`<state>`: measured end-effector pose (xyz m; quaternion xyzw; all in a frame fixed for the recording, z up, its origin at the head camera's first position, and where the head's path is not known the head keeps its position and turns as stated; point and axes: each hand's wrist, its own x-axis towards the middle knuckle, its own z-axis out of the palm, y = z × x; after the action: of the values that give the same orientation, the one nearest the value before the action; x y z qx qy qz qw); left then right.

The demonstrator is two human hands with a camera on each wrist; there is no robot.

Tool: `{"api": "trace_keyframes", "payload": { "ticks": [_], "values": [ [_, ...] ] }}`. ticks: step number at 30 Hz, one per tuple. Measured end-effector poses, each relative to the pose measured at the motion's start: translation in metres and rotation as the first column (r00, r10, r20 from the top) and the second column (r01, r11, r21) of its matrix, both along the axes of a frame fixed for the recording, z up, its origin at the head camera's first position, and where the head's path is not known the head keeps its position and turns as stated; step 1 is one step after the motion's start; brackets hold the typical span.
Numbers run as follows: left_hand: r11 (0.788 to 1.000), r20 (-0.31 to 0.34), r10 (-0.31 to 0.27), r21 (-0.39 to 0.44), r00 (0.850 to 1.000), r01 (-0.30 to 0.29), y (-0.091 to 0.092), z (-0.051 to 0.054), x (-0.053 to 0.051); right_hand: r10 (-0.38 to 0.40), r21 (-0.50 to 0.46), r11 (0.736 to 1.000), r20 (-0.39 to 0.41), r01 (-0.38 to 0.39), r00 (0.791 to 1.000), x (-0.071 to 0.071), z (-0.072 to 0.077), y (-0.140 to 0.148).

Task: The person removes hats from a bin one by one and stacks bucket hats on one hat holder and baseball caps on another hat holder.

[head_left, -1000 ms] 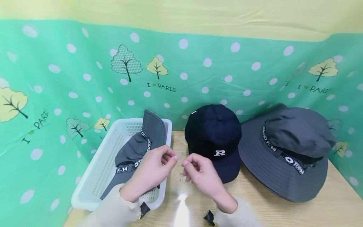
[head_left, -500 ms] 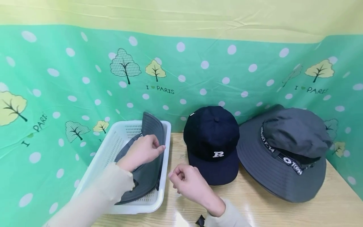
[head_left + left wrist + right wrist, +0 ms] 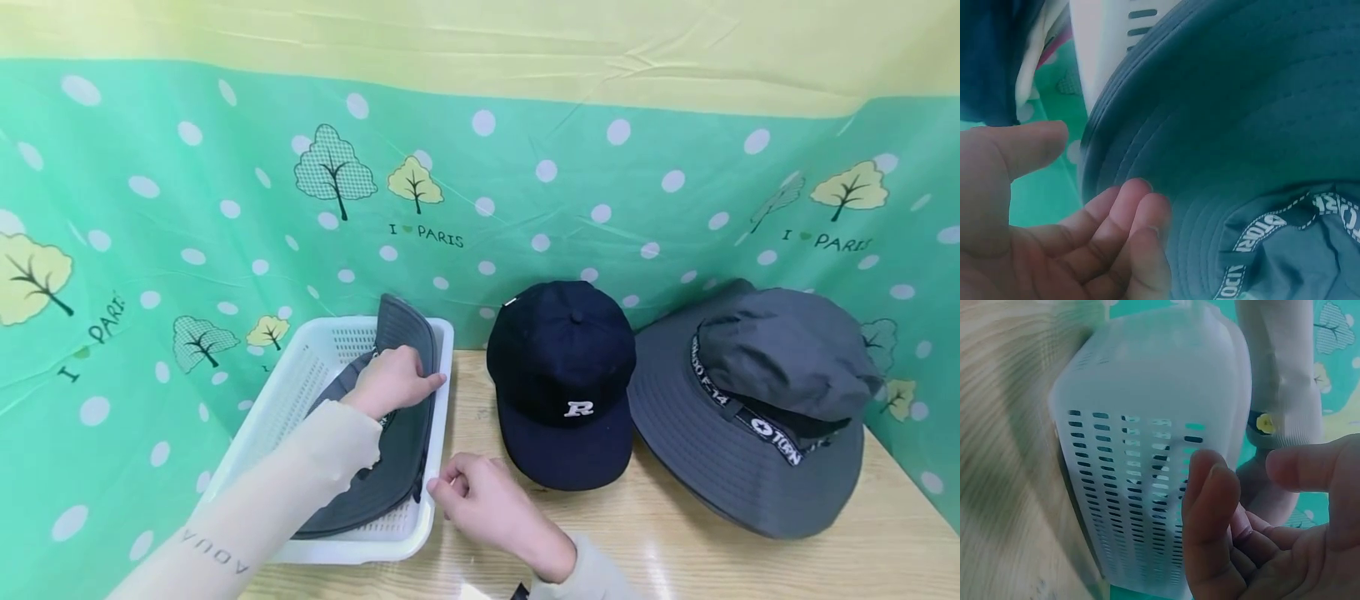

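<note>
A dark grey wide-brimmed hat point(image 3: 396, 471) lies tilted inside the white plastic basket point(image 3: 351, 552), its brim leaning on the right wall. My left hand point(image 3: 397, 379) is over this hat; in the left wrist view, its thumb stands apart from loosely bent fingers point(image 3: 1150, 209) beside the brim point(image 3: 1235, 112), with nothing between them. Whether those fingers touch the brim I cannot tell. Close to the basket's right side, my right hand point(image 3: 483, 504) hangs loosely curled. The right wrist view shows its thumb and fingers apart near the slotted wall point(image 3: 1129, 381), holding nothing.
On the wooden table point(image 3: 468, 392), a navy cap point(image 3: 573, 358) with a white R stands right of the basket. Beside it sits another grey wide-brimmed hat point(image 3: 783, 350) with a lettered band. A green and yellow curtain point(image 3: 510, 192) hangs behind everything.
My left hand has moved left and slightly upward, over the hat in the basket. My right hand has come down and left toward the basket's side. The hats outside the basket stay put.
</note>
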<state>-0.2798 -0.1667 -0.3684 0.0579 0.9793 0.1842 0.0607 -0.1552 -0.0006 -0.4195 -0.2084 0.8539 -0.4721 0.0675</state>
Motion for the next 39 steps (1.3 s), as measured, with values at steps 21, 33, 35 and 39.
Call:
{"api": "trace_keyframes", "payload": {
  "ticks": [21,33,35,39],
  "values": [
    [0.990,-0.146,0.000,0.136,0.989,0.020,-0.010,0.006,0.012,-0.025,0.023,0.999,0.010,0.025,1.000,-0.003,-0.009,-0.009],
    [0.964,-0.137,-0.051,0.252,0.989,0.085,-0.003,0.038,0.035,-0.100,-0.268,0.958,0.016,0.100,0.995,-0.020,0.003,-0.009],
    [0.959,-0.153,-0.071,0.260,0.986,0.109,0.000,0.039,0.039,-0.087,-0.287,0.953,0.045,0.097,0.995,-0.023,0.003,-0.012],
    [0.943,-0.143,-0.104,0.301,0.984,0.144,0.003,0.034,0.045,-0.060,-0.300,0.950,0.079,0.081,0.995,-0.028,0.001,-0.017]
  ]
}}
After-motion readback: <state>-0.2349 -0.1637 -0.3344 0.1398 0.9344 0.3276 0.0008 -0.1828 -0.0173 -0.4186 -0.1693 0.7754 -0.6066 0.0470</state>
